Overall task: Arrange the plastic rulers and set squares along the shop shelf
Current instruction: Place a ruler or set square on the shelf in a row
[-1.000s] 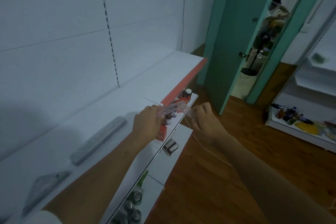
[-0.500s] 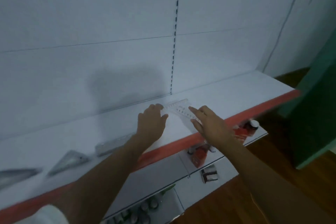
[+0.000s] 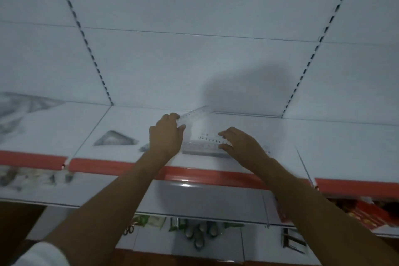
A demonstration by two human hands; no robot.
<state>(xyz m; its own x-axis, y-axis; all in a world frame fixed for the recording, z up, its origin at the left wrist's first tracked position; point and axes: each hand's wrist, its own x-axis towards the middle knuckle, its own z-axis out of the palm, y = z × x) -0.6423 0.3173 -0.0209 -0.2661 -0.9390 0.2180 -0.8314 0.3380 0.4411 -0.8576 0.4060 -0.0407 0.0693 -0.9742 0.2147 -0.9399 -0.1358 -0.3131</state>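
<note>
A clear plastic set square [image 3: 195, 117] rests on the white shelf [image 3: 323, 136], one corner near the back panel. My left hand [image 3: 167, 136] grips its left edge and my right hand [image 3: 241, 146] pinches its lower right part, near the printed numbers. Just in front of it lies a pack of straight rulers [image 3: 203, 149], partly under my right hand. Another set square [image 3: 115, 138] lies flat to the left. A third piece peeks out beside my left wrist, mostly hidden.
The shelf has a red front strip [image 3: 108, 165] and a slotted white back panel [image 3: 194, 60]. Lower shelves hold small bottles [image 3: 200, 233], packets and red boxes [image 3: 367, 216]. A grey blurred mass [image 3: 19, 110] sits at the far left.
The view has swung left to face the shelf head-on. Both hands have carried the set square in from the aisle, down onto the shelf behind the ruler pack.
</note>
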